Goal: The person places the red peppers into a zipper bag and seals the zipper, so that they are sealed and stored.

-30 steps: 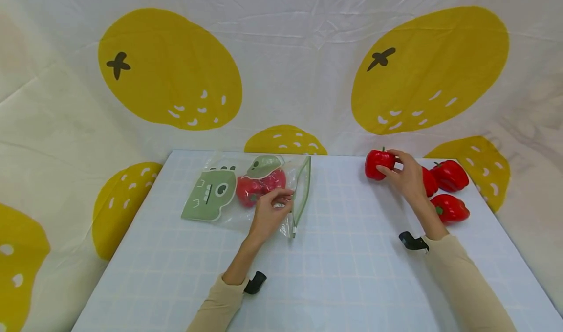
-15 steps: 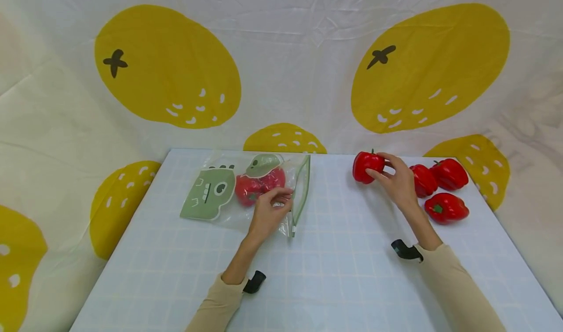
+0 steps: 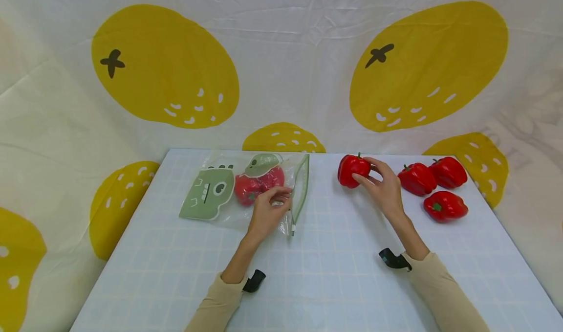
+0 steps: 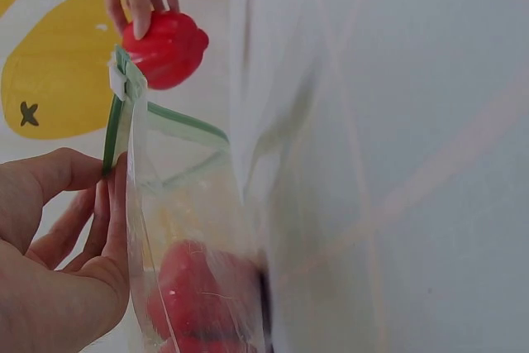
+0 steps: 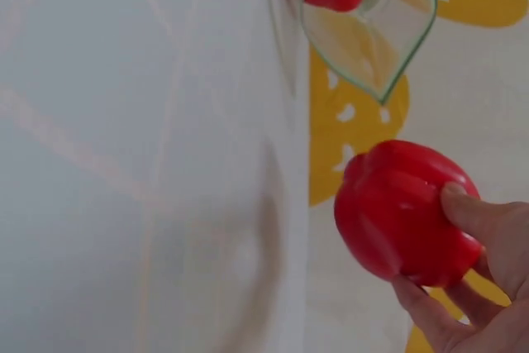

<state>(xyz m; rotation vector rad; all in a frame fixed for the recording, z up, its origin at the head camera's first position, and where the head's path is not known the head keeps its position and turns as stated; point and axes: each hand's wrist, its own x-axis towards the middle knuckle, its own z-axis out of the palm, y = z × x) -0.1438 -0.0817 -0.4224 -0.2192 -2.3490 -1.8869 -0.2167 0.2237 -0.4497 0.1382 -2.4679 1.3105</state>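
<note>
My left hand (image 3: 267, 213) pinches the upper edge of a clear zip bag (image 3: 226, 222) with a green dinosaur print; in the left wrist view thumb and fingers meet at its green rim (image 4: 111, 134). The bag's mouth gapes to the right, as the right wrist view shows. Inside lie red bell peppers (image 3: 247, 189), partly covered by the print. Right of the bag, my right hand (image 3: 383, 188) grips another red bell pepper (image 3: 353, 170) by its side, thumb opposite the fingers. That pepper (image 5: 405, 212) hangs above the table, apart from the bag.
At the table's right rear, a cluster of 3 red bell peppers (image 3: 445, 206) lies on the white gridded tabletop (image 3: 334, 278). Behind the table hangs a pale cloth (image 3: 299, 68) with large yellow fruit prints.
My right hand has carried its bell pepper leftward, away from the other peppers and closer to the bag's mouth. The left hand stays at the bag's edge.
</note>
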